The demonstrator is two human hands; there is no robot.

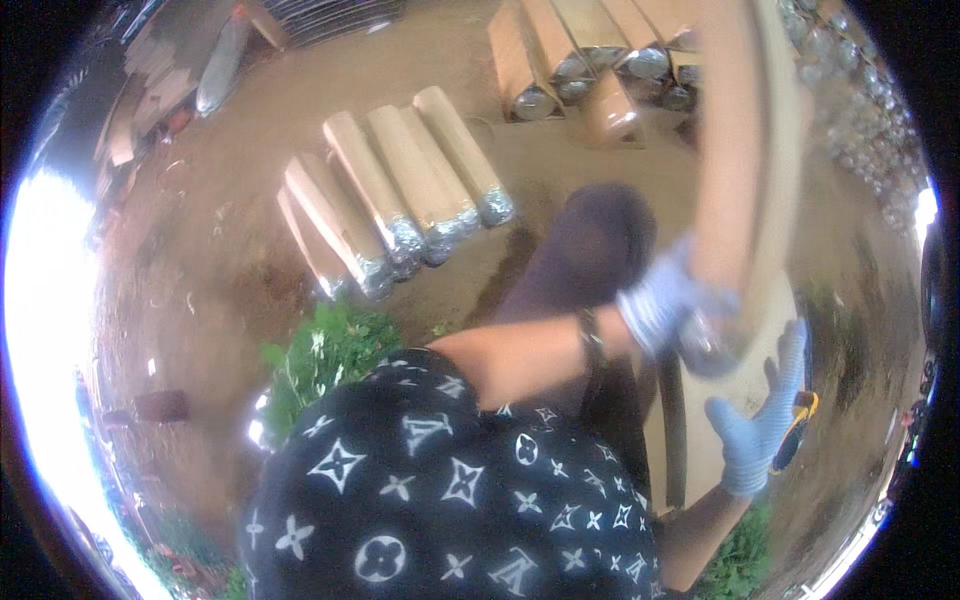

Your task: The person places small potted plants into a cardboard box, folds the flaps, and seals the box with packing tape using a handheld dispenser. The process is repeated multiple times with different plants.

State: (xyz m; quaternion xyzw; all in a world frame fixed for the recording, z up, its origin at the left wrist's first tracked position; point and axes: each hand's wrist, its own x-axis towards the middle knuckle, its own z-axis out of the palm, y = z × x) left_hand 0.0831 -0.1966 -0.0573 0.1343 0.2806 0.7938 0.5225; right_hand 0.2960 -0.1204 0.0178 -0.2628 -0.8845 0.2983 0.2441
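Brown cardboard bundle, long axis pointing away, near end above the far end of the pale board; left grip nearer, clasped there; right grip spread wide, just short.

Motion blurs the left gloved hand and the long tan package, its far end cut off by the upper edge; the right gloved hand partly hides a yellow-and-black object, its kind unclear.

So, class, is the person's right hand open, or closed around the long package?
Open: the right hand has its thumb spread away from its fingers. The left hand, though blurred, grips the long package.
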